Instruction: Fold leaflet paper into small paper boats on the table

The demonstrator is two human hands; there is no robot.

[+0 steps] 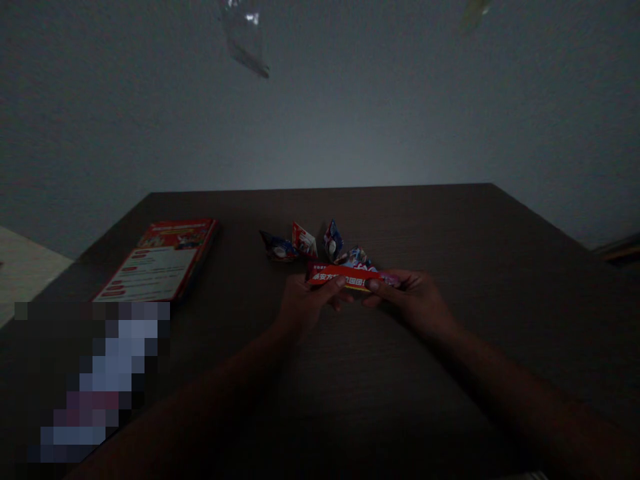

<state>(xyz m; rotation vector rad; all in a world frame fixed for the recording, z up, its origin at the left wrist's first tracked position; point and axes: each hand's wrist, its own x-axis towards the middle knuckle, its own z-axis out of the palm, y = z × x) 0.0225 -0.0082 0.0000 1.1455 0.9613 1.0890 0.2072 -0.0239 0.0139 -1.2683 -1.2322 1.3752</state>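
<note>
The scene is dim. A folded red paper strip (345, 275) with white printed characters is held between both hands over the middle of a dark wooden table (500, 267). My left hand (305, 303) pinches its left end with thumb and fingers. My right hand (413, 297) pinches its right end. Just behind the strip, several small folded paper shapes (305, 243) in red, white and blue stand in a row on the table.
A red printed booklet or flat box (160, 260) lies at the table's left. A blurred-out patch (95, 380) covers the near left corner. A pale wall (320, 100) rises behind the table's far edge. A light floor (25, 263) shows at far left.
</note>
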